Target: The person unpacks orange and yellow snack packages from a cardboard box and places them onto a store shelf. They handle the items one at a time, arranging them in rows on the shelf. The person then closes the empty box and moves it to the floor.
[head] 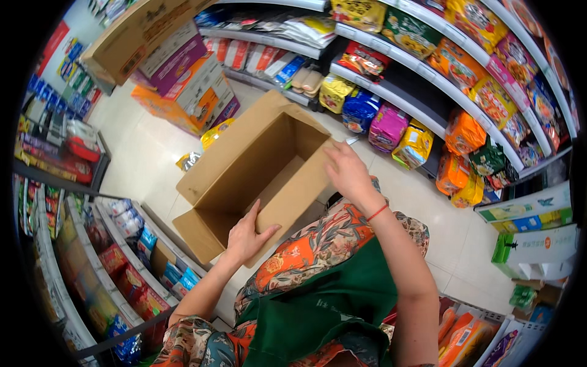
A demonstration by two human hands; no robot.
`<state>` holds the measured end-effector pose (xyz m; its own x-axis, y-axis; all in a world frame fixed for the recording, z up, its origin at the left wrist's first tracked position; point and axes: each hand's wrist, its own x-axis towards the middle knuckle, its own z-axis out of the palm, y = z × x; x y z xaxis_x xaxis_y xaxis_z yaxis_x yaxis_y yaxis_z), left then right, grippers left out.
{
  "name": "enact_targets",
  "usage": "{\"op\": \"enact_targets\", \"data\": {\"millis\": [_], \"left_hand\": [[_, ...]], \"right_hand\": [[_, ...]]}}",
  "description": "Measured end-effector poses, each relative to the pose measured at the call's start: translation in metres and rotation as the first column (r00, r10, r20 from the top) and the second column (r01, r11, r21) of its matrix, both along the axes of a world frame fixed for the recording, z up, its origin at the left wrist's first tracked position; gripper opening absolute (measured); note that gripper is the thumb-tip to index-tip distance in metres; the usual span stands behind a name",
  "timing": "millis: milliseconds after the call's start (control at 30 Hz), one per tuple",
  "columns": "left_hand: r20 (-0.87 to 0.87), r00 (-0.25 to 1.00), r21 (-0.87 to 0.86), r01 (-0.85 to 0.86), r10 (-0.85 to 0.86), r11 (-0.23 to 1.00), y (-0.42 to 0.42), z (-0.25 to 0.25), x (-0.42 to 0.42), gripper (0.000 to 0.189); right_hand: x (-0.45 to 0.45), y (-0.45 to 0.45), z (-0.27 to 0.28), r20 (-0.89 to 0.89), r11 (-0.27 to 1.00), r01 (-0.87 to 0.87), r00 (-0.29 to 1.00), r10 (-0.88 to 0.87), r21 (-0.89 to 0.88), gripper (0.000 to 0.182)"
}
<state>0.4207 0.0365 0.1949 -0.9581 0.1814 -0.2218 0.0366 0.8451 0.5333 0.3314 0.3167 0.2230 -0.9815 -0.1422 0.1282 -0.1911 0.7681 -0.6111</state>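
Note:
An open cardboard box (247, 158) stands in front of my knees, tilted across the view, its visible inside bare. Two of its flaps are spread outward, at the far side and the left end. My left hand (247, 236) holds the near flap (293, 197) close to its left end, with the thumb lying on the flap and the fingers at its inner edge. At the other end of that flap, my right hand (348, 172) grips the corner; some of its fingertips are hidden. A red string circles the right wrist.
Shelves of instant noodle packs (387, 126) curve along the right, some packs low by the floor. Stacked cartons (183, 91) stand beyond the box, and yellow packs (215, 133) lie behind it. Snack shelves (133, 270) flank the left. Pale tiles (137, 151) cover the floor.

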Motion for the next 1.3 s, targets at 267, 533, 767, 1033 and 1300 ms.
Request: {"op": "enact_targets", "data": {"millis": [267, 533, 767, 1033, 1300], "left_hand": [[-0.195, 0.981, -0.084, -0.013, -0.003, 0.996, -0.014, -0.028, -0.011, 0.045], [-0.077, 0.994, -0.181, 0.057, -0.072, 0.982, -0.013, -0.024, -0.050, 0.040], [-0.126, 0.990, -0.162, 0.045, -0.066, 0.986, 0.007, -0.031, -0.084, 0.038], [-0.133, 0.988, -0.167, 0.054, -0.077, 0.985, 0.027, -0.032, -0.110, 0.039], [-0.191, 0.981, -0.097, -0.045, 0.026, 0.994, 0.049, -0.038, -0.127, 0.032]], "right_hand": [[-0.002, -0.037, -0.020, 0.006, 0.917, -0.172, 0.983, 0.182, 0.360, 0.059], [-0.041, -0.036, -0.049, 0.002, 0.838, -0.158, 0.983, 0.184, 0.522, 0.045], [-0.070, -0.028, -0.063, -0.012, 0.897, -0.041, 0.999, 0.052, 0.439, 0.049], [-0.086, -0.030, -0.043, -0.005, 0.842, 0.046, 0.999, -0.052, 0.538, 0.048], [-0.089, -0.093, -0.075, -0.061, 0.808, -0.347, 0.903, 0.424, 0.476, 0.019]]}}
